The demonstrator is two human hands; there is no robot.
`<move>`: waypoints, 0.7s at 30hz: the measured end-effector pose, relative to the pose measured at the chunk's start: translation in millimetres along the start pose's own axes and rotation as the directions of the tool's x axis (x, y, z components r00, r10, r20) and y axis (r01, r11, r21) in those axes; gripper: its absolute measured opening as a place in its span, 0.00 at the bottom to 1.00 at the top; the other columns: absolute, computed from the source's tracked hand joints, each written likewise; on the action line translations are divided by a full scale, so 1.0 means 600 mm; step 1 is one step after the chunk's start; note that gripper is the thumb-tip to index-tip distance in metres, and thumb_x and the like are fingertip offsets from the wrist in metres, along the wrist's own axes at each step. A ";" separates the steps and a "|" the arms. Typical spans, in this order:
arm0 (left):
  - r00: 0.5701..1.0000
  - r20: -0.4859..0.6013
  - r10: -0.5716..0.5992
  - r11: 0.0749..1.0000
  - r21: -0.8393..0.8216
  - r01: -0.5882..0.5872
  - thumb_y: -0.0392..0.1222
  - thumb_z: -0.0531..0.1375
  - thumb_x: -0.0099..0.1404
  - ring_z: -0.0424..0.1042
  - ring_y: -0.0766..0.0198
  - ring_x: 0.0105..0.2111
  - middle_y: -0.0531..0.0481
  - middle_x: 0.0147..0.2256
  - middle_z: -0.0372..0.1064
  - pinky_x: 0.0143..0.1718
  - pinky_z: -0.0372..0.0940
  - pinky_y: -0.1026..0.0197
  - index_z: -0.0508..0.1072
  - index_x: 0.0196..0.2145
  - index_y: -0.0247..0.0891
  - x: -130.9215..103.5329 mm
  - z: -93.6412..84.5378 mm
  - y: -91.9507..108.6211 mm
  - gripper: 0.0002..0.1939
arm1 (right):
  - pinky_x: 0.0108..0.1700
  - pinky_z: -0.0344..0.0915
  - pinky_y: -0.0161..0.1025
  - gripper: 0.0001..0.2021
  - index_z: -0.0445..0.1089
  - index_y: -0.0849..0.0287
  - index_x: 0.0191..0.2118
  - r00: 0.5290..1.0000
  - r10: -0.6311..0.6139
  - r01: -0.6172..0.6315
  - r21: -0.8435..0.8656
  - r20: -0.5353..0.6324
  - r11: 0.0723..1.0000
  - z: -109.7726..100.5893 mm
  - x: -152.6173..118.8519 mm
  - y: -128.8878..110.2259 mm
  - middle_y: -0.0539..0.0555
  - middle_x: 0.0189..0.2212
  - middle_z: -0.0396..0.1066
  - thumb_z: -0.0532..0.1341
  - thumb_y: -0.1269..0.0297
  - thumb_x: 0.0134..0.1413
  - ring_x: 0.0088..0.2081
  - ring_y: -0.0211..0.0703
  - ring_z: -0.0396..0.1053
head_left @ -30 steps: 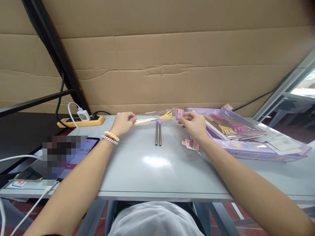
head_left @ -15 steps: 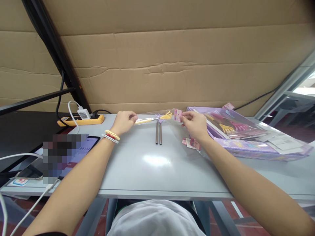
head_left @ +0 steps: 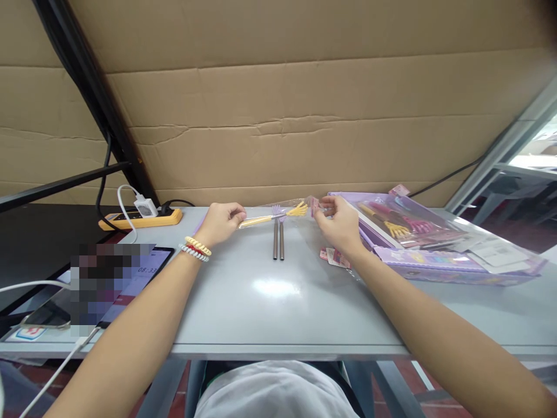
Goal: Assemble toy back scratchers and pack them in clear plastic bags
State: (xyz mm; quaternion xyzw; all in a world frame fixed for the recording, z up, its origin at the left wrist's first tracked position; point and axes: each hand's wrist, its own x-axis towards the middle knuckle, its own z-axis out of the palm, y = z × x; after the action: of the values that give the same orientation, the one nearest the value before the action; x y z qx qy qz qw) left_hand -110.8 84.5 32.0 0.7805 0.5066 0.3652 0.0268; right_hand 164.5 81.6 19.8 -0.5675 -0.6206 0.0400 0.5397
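Stretched between both hands is a yellow hand-shaped back scratcher (head_left: 261,220) in a clear plastic sleeve. My left hand (head_left: 221,223) pinches the handle end. My right hand (head_left: 339,223), fingers closed, grips the sleeve's other end by its pink label (head_left: 314,206). The scratcher's yellow claw (head_left: 298,209) points right, short of the label. Behind and below it, two more back scratchers with grey-brown handles (head_left: 278,241) and purple claws lie side by side on the table. Close to my right wrist lie pink labels (head_left: 335,257) on clear plastic.
A purple box (head_left: 435,270) at the right holds packaged yellow and pink back scratchers (head_left: 398,229). A yellow power strip (head_left: 141,219) with a white charger stands at the back left. A tablet (head_left: 139,278), a phone and white cables lie at the left. Cardboard (head_left: 278,157) lines the back.
Both hands keep hold of the sleeved back scratcher. The pink label has turned more edge-on, and the yellow claw sits slightly further right. The whole view has shifted slightly.
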 end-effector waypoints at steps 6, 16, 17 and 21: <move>1.000 0.008 0.014 1.000 -0.026 -0.014 0.43 0.54 0.58 0.63 0.68 0.21 0.54 0.20 0.70 0.26 0.57 0.65 0.74 0.25 0.37 -0.001 0.002 -0.001 0.11 | 0.50 0.62 0.53 0.36 0.61 0.63 0.52 0.999 -0.028 0.028 0.016 0.033 0.999 -0.001 -0.004 0.007 0.65 0.50 0.66 0.64 0.44 0.39 0.50 0.57 0.64; 0.999 -0.004 -0.045 0.999 -0.031 0.045 0.44 0.54 0.57 0.65 0.67 0.22 0.54 0.21 0.71 0.28 0.59 0.64 0.74 0.27 0.37 0.001 -0.001 -0.001 0.11 | 0.28 0.71 0.44 0.24 0.67 0.60 0.46 0.983 0.152 -0.181 0.483 0.100 0.857 0.016 0.011 0.029 0.55 0.34 0.69 0.57 0.47 0.48 0.32 0.45 0.69; 0.999 -0.006 -0.050 0.998 -0.029 0.050 0.44 0.54 0.57 0.65 0.67 0.22 0.54 0.21 0.71 0.28 0.59 0.64 0.74 0.27 0.37 0.001 -0.001 0.000 0.11 | 0.29 0.71 0.44 0.23 0.68 0.60 0.44 0.985 0.134 -0.169 0.471 0.107 0.866 0.015 0.010 0.028 0.55 0.33 0.70 0.59 0.47 0.47 0.31 0.44 0.69; 0.998 -0.003 -0.063 0.997 -0.040 0.062 0.44 0.54 0.57 0.65 0.67 0.21 0.54 0.21 0.71 0.28 0.59 0.64 0.74 0.27 0.37 0.001 -0.001 0.000 0.11 | 0.29 0.69 0.42 0.21 0.69 0.61 0.33 0.987 0.090 -0.135 0.378 0.136 0.916 0.005 0.006 0.016 0.55 0.29 0.72 0.59 0.45 0.46 0.26 0.44 0.71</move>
State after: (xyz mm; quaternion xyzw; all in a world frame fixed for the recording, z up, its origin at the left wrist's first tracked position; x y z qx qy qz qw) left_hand -111.2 84.6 32.7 0.7628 0.5234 0.3759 0.0528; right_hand 169.7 89.4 14.4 -0.4816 -0.5972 0.2253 0.6006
